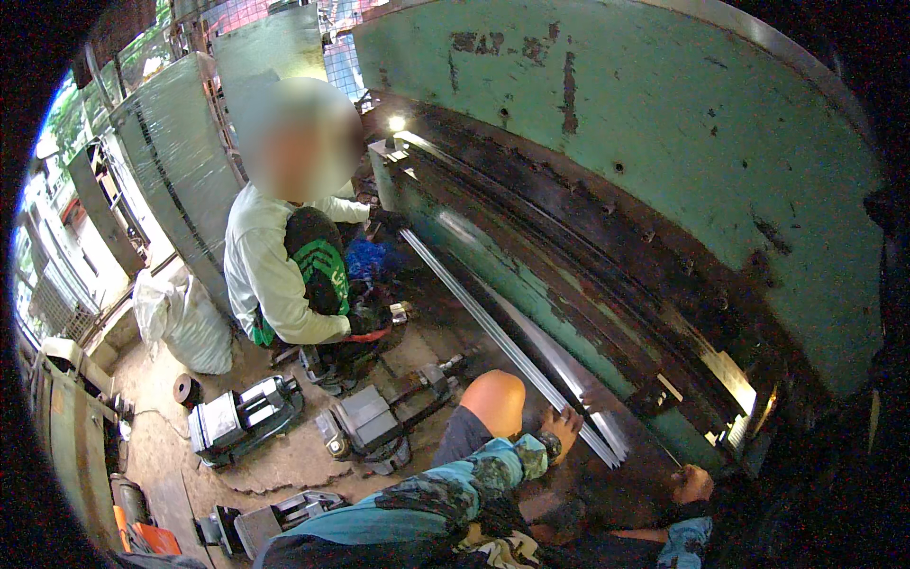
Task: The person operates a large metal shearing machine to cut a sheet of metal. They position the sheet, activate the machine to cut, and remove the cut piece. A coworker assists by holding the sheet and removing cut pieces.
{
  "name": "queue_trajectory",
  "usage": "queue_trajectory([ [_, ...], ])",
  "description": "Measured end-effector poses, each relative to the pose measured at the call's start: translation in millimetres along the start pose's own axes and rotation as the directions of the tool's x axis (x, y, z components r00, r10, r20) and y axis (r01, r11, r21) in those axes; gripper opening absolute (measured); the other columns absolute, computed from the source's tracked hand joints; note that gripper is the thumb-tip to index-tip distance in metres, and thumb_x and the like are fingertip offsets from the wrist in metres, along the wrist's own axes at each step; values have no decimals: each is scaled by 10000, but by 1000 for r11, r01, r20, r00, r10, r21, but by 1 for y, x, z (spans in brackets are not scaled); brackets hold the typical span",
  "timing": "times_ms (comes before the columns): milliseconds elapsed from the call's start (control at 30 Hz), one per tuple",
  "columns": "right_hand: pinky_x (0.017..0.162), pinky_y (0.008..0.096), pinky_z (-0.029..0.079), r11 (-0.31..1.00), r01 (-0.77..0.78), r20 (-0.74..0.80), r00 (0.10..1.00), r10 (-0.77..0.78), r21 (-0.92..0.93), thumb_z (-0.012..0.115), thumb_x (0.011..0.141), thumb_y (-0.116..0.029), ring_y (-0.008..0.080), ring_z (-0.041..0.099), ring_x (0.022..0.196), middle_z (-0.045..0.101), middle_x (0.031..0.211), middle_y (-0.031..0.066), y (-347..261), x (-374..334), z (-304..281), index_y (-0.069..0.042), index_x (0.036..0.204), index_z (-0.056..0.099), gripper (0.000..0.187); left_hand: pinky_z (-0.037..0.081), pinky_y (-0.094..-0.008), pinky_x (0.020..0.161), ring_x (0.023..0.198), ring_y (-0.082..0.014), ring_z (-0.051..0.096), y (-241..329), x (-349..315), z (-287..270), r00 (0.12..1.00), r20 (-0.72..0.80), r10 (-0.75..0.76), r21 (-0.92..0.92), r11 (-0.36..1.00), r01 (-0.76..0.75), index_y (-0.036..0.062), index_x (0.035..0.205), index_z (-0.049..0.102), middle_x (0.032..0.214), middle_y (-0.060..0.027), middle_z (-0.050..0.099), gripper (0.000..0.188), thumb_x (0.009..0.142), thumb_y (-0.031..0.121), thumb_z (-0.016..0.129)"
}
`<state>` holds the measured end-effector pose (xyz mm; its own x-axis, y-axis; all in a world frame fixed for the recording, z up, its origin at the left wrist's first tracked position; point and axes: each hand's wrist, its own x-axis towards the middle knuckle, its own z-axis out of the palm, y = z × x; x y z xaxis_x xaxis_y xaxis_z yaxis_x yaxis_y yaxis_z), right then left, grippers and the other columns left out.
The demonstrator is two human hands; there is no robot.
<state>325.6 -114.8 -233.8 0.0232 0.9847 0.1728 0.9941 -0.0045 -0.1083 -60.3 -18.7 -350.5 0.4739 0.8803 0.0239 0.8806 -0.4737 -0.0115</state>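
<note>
My left hand [563, 427] has its fingers curled over the near part of a bundle of long, thin metal strips [502, 339]. The strips run away from me toward the far left, beside the big green machine. At their far end a crouching person's dark-gloved hand [391, 220] touches them. My right hand [692, 484] is closed low down at the right, near the machine's base; whatever is in it cannot be made out. More shiny metal strips [607, 431] lie between the bundle and the machine.
The green machine [645, 104] fills the right side. A person in a light shirt [270, 266] squats at its far end. Several grey machine vises [370, 417] stand on the floor [284, 455] at left. A white sack [185, 322] leans by the wall.
</note>
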Motion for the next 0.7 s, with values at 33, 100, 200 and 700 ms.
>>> queue_trajectory([
  [33, 638, 510, 515, 999, 29, -32, 999, -28, 41, 818, 739, -344, 431, 654, 751, 652, 778, 166, 1, 1, -2, -76, 741, 618, 335, 336, -706, 1090, 1453, -355, 387, 1, 1, 2, 1000, -13, -10, 5, 1000, 10, 74, 1522, 440, 1522, -184, 451, 560, 993, 249, 505],
  [100, 610, 507, 490, 991, 89, -57, 995, -84, 102, 817, 731, -357, 438, 633, 727, 630, 760, 171, 3, 3, -6, -73, 737, 609, 352, 336, -699, 1093, 1447, -345, 394, 5, 5, 10, 999, 4, -41, -12, 999, 41, 90, 1503, 462, 1512, -170, 462, 526, 1000, 241, 493],
  [200, 589, 504, 465, 975, 162, -48, 987, -156, 153, 804, 743, -388, 446, 613, 712, 592, 735, 180, 5, 7, -10, -60, 724, 575, 400, 265, -726, 1139, 1480, -342, 390, 8, 17, 28, 988, 132, -78, 46, 996, 72, 113, 1559, 402, 1571, -170, 434, 592, 992, 264, 483],
  [700, 544, 463, 410, 970, 237, -167, 960, -225, 51, 813, 707, -178, 375, 566, 623, 573, 709, 126, -7, 10, -26, -78, 710, 482, 345, 361, -700, 1038, 1415, -340, 428, 5, 6, 33, 994, -105, -24, 71, 997, 31, 94, 1444, 499, 1466, -144, 513, 494, 981, 264, 525],
])
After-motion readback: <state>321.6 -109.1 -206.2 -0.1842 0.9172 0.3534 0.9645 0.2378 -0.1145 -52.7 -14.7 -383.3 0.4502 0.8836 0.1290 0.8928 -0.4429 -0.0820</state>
